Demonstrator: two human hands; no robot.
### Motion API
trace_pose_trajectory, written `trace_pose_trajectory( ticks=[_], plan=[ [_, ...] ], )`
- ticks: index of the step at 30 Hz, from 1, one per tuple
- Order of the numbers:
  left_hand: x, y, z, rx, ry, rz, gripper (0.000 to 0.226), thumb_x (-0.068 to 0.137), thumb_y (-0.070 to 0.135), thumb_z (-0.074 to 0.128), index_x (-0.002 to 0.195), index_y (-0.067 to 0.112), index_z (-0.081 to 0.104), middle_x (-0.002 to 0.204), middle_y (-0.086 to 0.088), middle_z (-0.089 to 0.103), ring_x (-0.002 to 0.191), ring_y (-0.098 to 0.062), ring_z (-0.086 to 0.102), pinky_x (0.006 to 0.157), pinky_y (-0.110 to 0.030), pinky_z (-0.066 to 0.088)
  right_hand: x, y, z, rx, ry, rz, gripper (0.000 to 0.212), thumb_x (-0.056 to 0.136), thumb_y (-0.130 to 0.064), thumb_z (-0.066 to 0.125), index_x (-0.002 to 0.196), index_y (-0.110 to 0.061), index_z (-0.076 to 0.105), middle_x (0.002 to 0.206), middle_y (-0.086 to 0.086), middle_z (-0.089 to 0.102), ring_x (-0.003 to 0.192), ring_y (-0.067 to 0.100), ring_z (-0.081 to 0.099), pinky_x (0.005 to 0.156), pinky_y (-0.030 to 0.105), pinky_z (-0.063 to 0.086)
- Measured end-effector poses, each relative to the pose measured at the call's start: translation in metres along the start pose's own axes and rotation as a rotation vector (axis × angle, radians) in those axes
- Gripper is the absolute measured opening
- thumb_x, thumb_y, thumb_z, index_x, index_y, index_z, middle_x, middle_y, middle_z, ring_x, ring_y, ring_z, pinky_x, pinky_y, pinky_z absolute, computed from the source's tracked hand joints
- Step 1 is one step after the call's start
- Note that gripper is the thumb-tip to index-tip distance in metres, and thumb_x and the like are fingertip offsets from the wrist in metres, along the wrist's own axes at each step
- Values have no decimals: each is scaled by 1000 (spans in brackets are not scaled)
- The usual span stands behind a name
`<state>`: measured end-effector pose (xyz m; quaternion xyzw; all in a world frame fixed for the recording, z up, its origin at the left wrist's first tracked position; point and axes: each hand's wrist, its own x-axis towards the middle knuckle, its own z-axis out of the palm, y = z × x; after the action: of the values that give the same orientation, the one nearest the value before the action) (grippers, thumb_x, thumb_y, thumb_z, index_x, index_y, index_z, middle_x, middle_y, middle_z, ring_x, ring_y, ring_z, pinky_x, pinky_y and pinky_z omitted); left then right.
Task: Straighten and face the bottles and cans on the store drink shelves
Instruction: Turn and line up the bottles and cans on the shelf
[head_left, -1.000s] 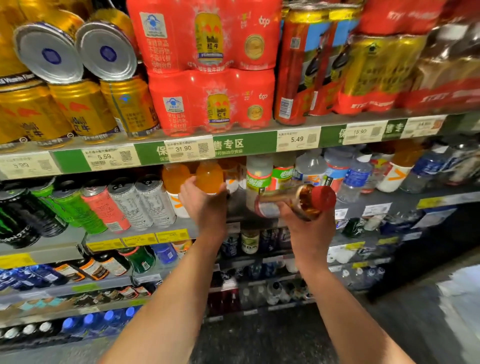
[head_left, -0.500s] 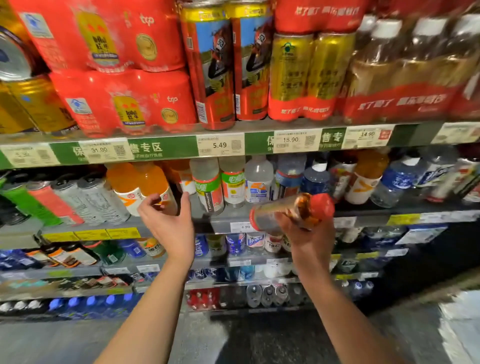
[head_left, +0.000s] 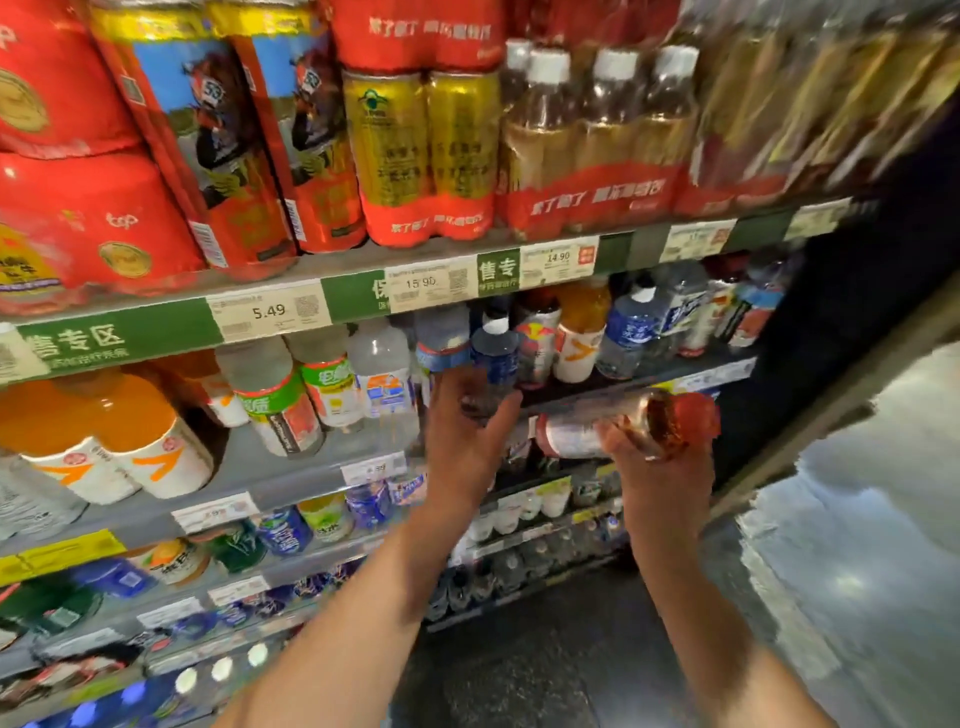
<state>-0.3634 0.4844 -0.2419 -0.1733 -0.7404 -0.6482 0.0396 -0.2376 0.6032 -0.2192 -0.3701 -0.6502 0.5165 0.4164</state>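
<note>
**Hands at the second drink shelf**

Right now the right hand (head_left: 657, 467) grips a bottle (head_left: 618, 423) lying on its side in the air, just in front of the second shelf (head_left: 291, 467). Its red cap (head_left: 696, 415) points right; the body is clear with amber drink near the neck and a pale label toward the base, all somewhat blurred.

Beside it, the left hand (head_left: 462, 436) reaches to the shelf front, thumb and fingers curled round the lower part of a dark blue bottle (head_left: 493, 358) standing upright there. The two hands sit close but not touching.

Along that row stand orange bottles (head_left: 124, 431) at the left, green-labelled ones (head_left: 275, 400) next, then clear water bottles (head_left: 382, 374). On the shelf above are red multipacks (head_left: 93, 223), tall cans (head_left: 208, 140) and gold cans (head_left: 421, 150) over price tags (head_left: 270, 312).
</note>
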Motion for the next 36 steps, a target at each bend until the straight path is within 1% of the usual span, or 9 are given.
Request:
trace_pose_trajectory(
  ticks=[4, 8, 12, 15, 21, 25, 29, 33, 36],
  plan=[
    [13, 9, 50, 5, -132, 3, 36, 80, 31, 79, 109, 28, 58, 96, 18, 61, 90, -10, 64, 78, -26, 51, 14, 6, -35, -17, 93, 23, 44, 70, -9, 87, 105, -4, 62, 84, 1, 66, 62, -13, 58, 62, -1, 39],
    [29, 11, 97, 100, -159, 57, 46, 80, 33, 74, 122, 18, 60, 118, -3, 63, 107, -25, 61, 87, -34, 49, 34, 14, -60, -22, 143, 59, 44, 70, -16, 88, 105, -9, 63, 84, 0, 67, 62, -14, 58, 60, 0, 40],
    [44, 11, 141, 159, 5, 117, 48, 78, 26, 76, 121, 17, 56, 117, -13, 60, 110, -36, 59, 93, -45, 50, 62, 22, -80, 15, 118, 90, 43, 71, -17, 87, 102, -19, 59, 85, -5, 66, 63, -12, 59, 60, 0, 40],
    [52, 17, 167, 330, 94, 130, 57, 79, 12, 80, 128, 0, 54, 122, -16, 58, 116, -33, 54, 100, -30, 37, 89, 31, -95, 36, 44, 103, 39, 72, -16, 87, 100, -16, 60, 84, -5, 67, 65, -10, 61, 62, -1, 41],
    [57, 33, 205, 595, 278, 17, 53, 84, 33, 76, 119, 1, 52, 122, -19, 55, 120, -37, 49, 98, -37, 32, 149, 47, -116, 65, -93, 109, 47, 72, -13, 87, 110, -12, 61, 92, -5, 68, 71, -15, 60, 66, -3, 40],
    [62, 42, 219, 696, 339, -98, 55, 82, 41, 76, 112, 0, 55, 122, -21, 50, 120, -38, 46, 96, -39, 29, 176, 52, -124, 104, -181, 112, 48, 72, -7, 85, 108, -21, 58, 89, -13, 65, 70, -17, 60, 64, -4, 39],
    [60, 43, 225, 642, 374, -84, 62, 73, 37, 83, 115, 2, 54, 118, -18, 52, 115, -34, 48, 96, -40, 36, 193, 62, -125, 147, -251, 147, 54, 71, -3, 85, 117, -13, 59, 96, -3, 70, 73, -9, 64, 67, 3, 45],
    [35, 44, 224, 419, 353, -72, 68, 74, 26, 85, 129, 15, 45, 116, 5, 55, 102, -2, 47, 86, -23, 38, 201, 72, -128, 158, -297, 143, 57, 71, -9, 86, 120, -11, 58, 102, 0, 71, 87, 3, 68, 79, 20, 50],
    [25, 35, 215, 344, 354, -115, 78, 72, 33, 85, 135, 27, 38, 123, 3, 63, 109, -17, 63, 91, -31, 50, 203, 77, -126, 123, -327, 130, 47, 71, -12, 87, 112, -10, 62, 100, 3, 73, 94, 15, 69, 90, 31, 52]
  ],
)
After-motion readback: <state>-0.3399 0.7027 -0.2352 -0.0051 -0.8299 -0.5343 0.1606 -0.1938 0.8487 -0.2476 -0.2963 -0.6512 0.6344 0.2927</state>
